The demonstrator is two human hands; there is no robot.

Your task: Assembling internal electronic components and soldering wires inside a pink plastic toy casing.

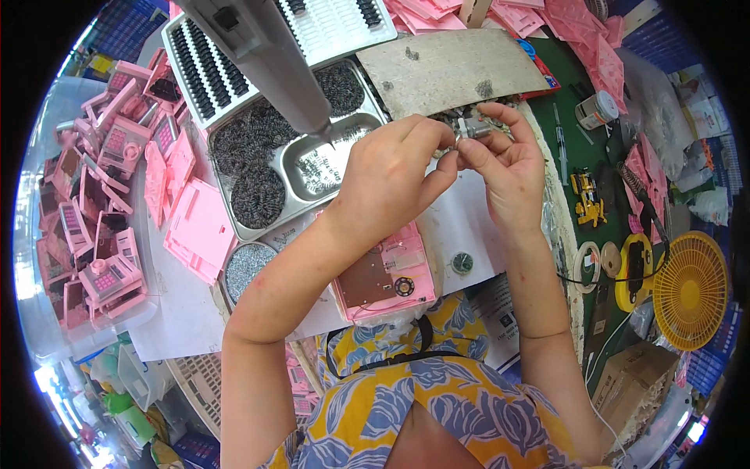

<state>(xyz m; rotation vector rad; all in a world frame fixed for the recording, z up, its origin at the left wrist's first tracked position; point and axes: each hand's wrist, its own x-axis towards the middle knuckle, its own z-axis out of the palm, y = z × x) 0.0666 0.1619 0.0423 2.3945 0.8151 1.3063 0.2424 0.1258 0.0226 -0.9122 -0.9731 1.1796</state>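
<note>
In front of my chest, both hands meet over a small grey metal cylinder with a white piece (473,128); its exact kind does not show. My right hand (512,160) grips it between thumb and curled fingers. The thumb and forefinger of my left hand (394,173) are closed at its white end; whether they pinch a tinier part is hidden. Below the hands lies an opened pink plastic casing (391,273) with a brown panel and a round black part. Left of my left hand stands a metal compartment tray (234,227) full of dark springs and small screws.
A grey electric screwdriver (273,70) hangs over the tray, tip down. At left, a clear bin (148,313) overflows with pink toy casings. A white rack (205,105) holds black parts. Toward the right are a thin board (453,70), a small jar (598,109) and a yellow fan (689,291).
</note>
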